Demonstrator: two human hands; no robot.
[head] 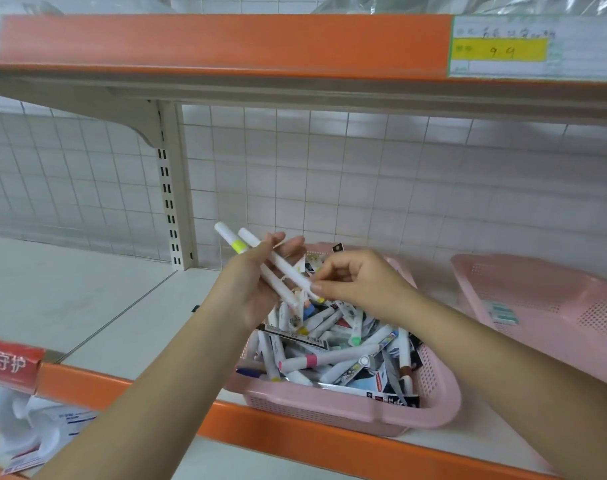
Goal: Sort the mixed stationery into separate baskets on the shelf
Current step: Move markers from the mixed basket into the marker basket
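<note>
Just above the pink basket (pixel 347 412) of mixed stationery (pixel 330 355) on the shelf (pixel 87 306), the left hand (pixel 250 284) is holding two white markers (pixel 228 234), its grip clamped around them. The right hand (pixel 359 278) is pinching one marker's lower end. Right of that basket, a second pink basket (pixel 537 289) is sitting.

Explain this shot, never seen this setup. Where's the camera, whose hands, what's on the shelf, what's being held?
No machine here: a person works bare-handed. The single picture comes from a camera worn on their head, looking forward and down. The left hand holds two white markers, and the right hand pinches the lower end of one. Below them, on the white shelf, sits a pink basket heaped with mixed markers and packets. A second pink basket to its right shows one small packet.
</note>
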